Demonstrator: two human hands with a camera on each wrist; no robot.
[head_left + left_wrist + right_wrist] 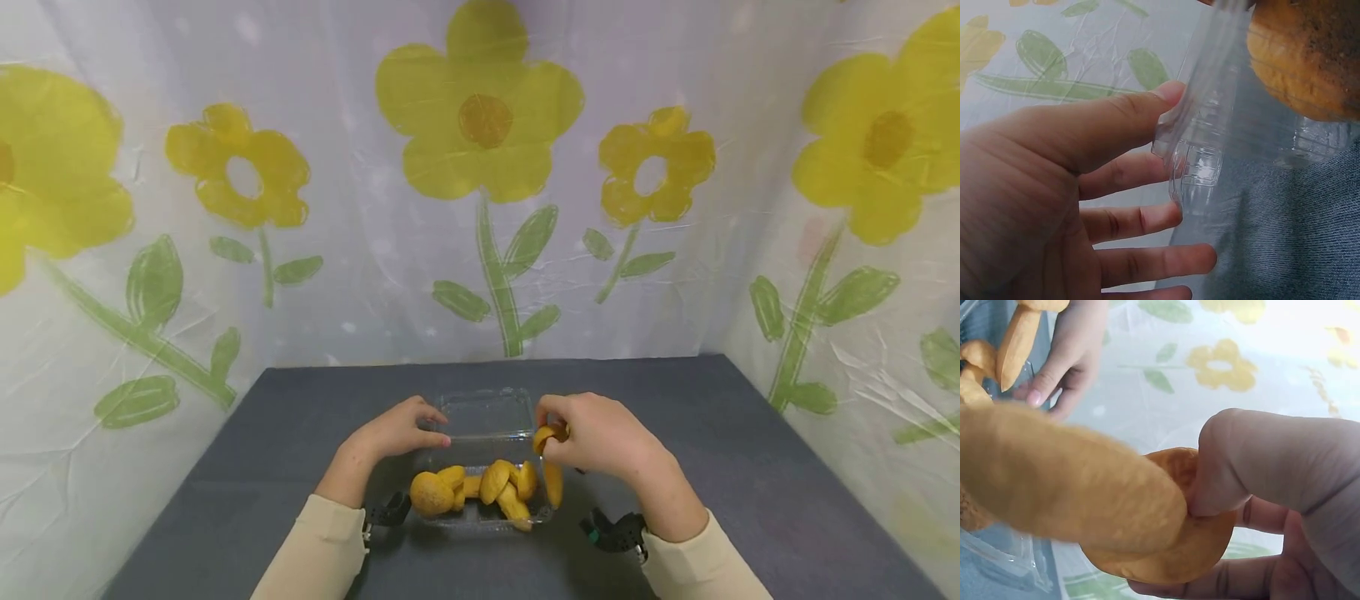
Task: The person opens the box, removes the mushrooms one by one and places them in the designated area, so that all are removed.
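Observation:
My right hand (603,433) pinches an orange-yellow mushroom (553,483) by its cap, with the stem pointing down. In the head view this mushroom hangs at the right end of a clear plastic clamshell box (480,522). Several more mushrooms (431,493) lie inside the box; one stem reaches over its front edge. At the box's left side, my left hand (397,429) pinches the plastic edge lightly between thumb (1169,92) and index finger. Its other fingers are spread, fairly straight, below that edge.
The box's transparent lid (486,414) stands raised behind the base. A dark grey table (315,417) lies under everything. Curtains printed with yellow flowers (483,117) enclose the back and both sides. Dark wrist mounts (618,533) sit on both wrists.

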